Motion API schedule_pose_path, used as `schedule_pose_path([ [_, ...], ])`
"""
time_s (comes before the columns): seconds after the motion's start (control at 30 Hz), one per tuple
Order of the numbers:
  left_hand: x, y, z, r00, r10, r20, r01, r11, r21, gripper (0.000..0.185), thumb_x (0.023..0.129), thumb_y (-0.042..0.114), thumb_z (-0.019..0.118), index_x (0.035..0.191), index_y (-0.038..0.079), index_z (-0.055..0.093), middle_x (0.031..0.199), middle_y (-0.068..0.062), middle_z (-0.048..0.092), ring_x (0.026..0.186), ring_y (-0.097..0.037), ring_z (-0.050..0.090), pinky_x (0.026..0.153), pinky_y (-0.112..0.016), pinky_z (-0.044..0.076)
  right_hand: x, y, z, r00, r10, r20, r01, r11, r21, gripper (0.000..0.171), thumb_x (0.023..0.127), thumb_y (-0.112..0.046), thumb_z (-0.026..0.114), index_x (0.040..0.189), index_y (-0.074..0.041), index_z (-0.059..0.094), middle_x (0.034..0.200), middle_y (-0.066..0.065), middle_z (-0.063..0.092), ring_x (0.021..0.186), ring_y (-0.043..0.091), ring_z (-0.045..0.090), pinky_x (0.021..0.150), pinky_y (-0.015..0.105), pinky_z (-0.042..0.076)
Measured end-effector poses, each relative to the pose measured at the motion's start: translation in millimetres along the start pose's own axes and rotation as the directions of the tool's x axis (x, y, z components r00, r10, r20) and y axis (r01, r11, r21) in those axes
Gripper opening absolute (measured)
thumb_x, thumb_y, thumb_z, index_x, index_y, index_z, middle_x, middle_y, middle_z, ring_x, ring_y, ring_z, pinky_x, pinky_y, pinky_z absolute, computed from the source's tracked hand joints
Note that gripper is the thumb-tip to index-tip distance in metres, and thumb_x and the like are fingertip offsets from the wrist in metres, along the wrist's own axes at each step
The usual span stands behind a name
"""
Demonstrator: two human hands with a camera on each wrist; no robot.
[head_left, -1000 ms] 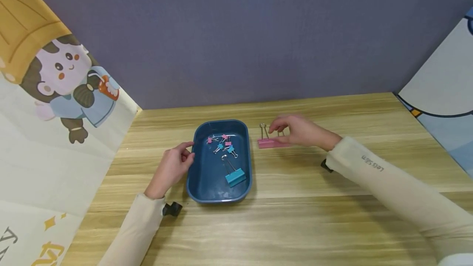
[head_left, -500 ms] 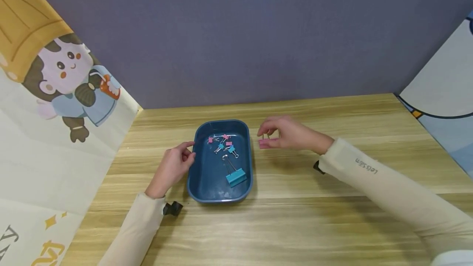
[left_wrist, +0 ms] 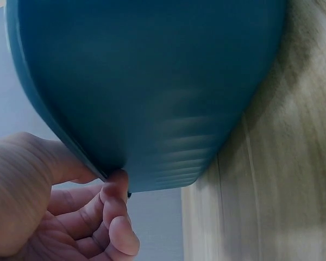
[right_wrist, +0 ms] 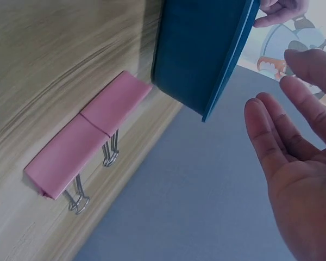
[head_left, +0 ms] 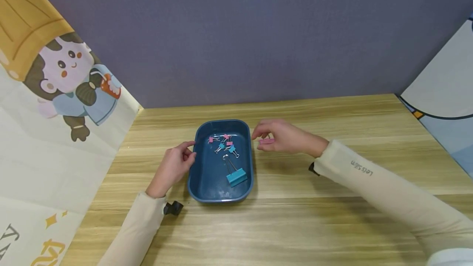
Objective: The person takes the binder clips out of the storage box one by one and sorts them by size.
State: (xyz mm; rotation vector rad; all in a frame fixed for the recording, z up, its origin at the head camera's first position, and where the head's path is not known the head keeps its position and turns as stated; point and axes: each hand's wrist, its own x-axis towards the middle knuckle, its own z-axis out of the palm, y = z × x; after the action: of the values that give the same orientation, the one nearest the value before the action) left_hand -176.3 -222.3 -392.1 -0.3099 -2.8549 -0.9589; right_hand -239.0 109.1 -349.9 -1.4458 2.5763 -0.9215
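Grip, right: my right hand (head_left: 286,136) hovers over the large pink binder clip (right_wrist: 87,136), fingers (right_wrist: 271,136) loosely spread and, in the wrist view, closed on nothing. The head view shows only a pink sliver under the palm, so I trust the wrist view: the clip lies flat on the worktop (head_left: 332,200), clear of the hand.

Grip, left: my left hand (head_left: 173,166) pinches the near-left rim of the blue tray (head_left: 207,184), thumb over the edge and fingertips (left_wrist: 117,190) curled against the outer wall. I judge this hold is there to steady the tray.

Item, pink binder clip: just beside the tray's right wall, wire handles folded out on the side away from the tray. Its place close to the tray keeps any carry short.

Item, blue tray: rounded rectangle, standing on the worktop between both hands.

Contents of tray:
- one large blue binder clip (head_left: 235,176), near end, handles pointing toward the far end;
- a loose cluster of small pink and blue clips (head_left: 223,143), far end; exact count too small to tell.

Surroundings: purple backdrop (head_left: 258,32) behind; cartoon-printed sheet (head_left: 55,93) on the left; small black fittings at both cuffs, probably the wrist camera mounts.
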Motion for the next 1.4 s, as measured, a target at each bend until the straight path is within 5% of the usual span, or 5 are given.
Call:
schedule_pose_path([
  [0.27, -1.0, -1.8, 0.3, 1.000, -0.008, -0.005, 0.008, 1.000, -0.006, 0.034, 0.088, 0.005, 0.064, 0.120, -0.006, 0.059, 0.074, -0.005, 0.059, 0.058, -0.015, 0.052, 0.051, -0.026, 0.045, 9.5, -9.9, 10.5, 0.998, -0.055, 0.032, 0.056, 0.998, -0.031, 0.022, 0.080, -0.013, 0.076, 0.100, -0.007, 0.070, 0.099, 0.000, 0.062, 0.085, 0.016, 0.060, 0.074, 0.024, 0.050],
  [0.53, -1.6, -1.2, -0.8, 1.000, -0.008, 0.013, 0.008, 1.000, -0.026, 0.035, 0.089, 0.007, 0.063, 0.122, -0.006, 0.058, 0.074, -0.005, 0.059, 0.058, -0.016, 0.052, 0.050, -0.026, 0.046, 19.7, -21.3, 22.7, 0.990, -0.100, 0.101, 0.103, 0.994, -0.024, 0.021, 0.083, -0.015, 0.073, 0.102, -0.010, 0.069, 0.100, 0.000, 0.061, 0.088, 0.013, 0.057, 0.077, 0.033, 0.051],
  [1.17, 0.6, 1.0, -0.4, 1.000, -0.020, 0.022, 0.021, 0.999, -0.035, 0.036, 0.089, 0.006, 0.063, 0.122, -0.005, 0.058, 0.077, -0.006, 0.059, 0.060, -0.016, 0.053, 0.052, -0.026, 0.047, 36.3, -40.5, 47.7, 0.956, -0.045, 0.291, 0.064, 0.997, -0.054, 0.024, 0.084, -0.020, 0.073, 0.106, -0.011, 0.070, 0.104, -0.005, 0.064, 0.102, 0.014, 0.054, 0.089, 0.028, 0.045],
  [1.4, 0.3, 0.7, -1.3, 0.999, -0.033, 0.022, 0.033, 0.999, -0.033, 0.036, 0.089, 0.007, 0.063, 0.123, -0.004, 0.058, 0.076, -0.006, 0.059, 0.060, -0.017, 0.052, 0.051, -0.027, 0.047, 41.5, -41.8, 55.1, 0.936, -0.046, 0.348, 0.085, 0.992, -0.098, 0.020, 0.080, -0.020, 0.075, 0.098, -0.011, 0.072, 0.099, -0.004, 0.064, 0.096, 0.016, 0.050, 0.085, 0.029, 0.044],
])
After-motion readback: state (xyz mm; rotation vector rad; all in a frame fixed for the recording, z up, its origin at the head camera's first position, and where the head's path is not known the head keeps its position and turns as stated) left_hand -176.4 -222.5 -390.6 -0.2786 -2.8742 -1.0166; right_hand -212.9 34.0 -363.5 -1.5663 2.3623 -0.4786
